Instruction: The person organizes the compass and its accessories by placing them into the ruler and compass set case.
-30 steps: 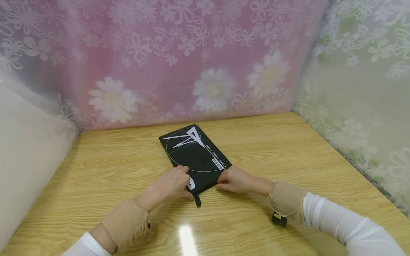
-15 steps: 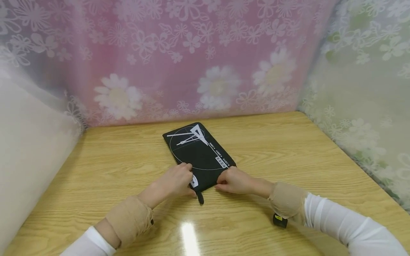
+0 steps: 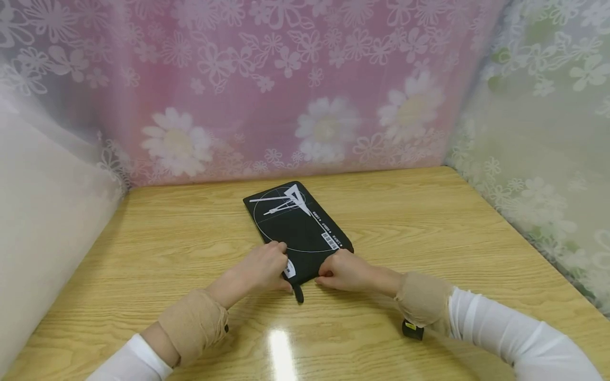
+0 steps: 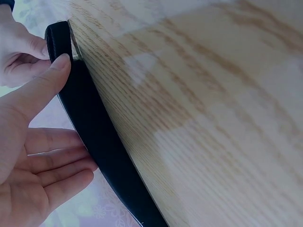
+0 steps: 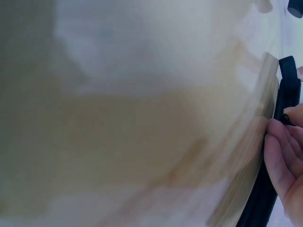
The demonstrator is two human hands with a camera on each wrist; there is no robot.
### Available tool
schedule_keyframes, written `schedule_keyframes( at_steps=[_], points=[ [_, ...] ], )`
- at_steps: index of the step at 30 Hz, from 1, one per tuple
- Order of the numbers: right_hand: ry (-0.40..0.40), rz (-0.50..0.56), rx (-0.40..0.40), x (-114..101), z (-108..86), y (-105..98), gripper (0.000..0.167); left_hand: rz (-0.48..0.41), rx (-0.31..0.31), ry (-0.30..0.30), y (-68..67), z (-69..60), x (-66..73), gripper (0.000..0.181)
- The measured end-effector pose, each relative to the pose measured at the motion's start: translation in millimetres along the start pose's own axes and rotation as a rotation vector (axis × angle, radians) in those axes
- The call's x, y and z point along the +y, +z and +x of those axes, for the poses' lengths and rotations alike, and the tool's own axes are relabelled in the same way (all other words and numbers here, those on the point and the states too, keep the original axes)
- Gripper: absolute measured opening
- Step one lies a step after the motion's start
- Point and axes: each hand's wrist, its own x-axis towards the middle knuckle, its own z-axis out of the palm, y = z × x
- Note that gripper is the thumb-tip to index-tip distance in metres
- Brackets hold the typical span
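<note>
A flat black zippered pouch (image 3: 286, 227), printed with a white set square and compass, lies slanted on the table. My left hand (image 3: 259, 267) holds its near left corner; in the left wrist view the thumb presses the side wall beside the fabric loop (image 4: 59, 35), with the other fingers along the top edge. At the near short side, my right hand (image 3: 348, 270) pinches a small dark zipper pull (image 5: 285, 118), partly hidden by the fingers. The loop hangs out between both hands. What the pouch contains cannot be seen.
The wood-grain table (image 3: 190, 227) carries the pouch near its middle. A pink floral curtain (image 3: 229, 106) closes off the back, with a pale sheet (image 3: 52, 211) on the left and a flowered one (image 3: 538, 159) on the right.
My right hand has slid a little left along the pouch's near side, closer to the loop, uncovering the right corner. The left hand keeps its hold; the head view has shifted slightly.
</note>
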Motion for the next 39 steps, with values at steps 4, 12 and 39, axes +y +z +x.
schedule_keyframes(
  at_steps=[4,12,39],
  points=[
    [-0.004,0.023,-0.001,0.7,1.1,2.5,0.013,0.000,0.006,0.002,-0.1,-0.1,-0.2,0.042],
    [0.008,0.034,0.018,-2.0,3.4,5.2,0.017,0.005,0.005,0.006,-0.3,-0.2,-0.6,0.042],
    [-0.051,0.026,0.057,-16.8,8.5,13.0,0.016,0.033,-0.028,0.016,-1.6,1.2,-0.3,0.042]
  ],
)
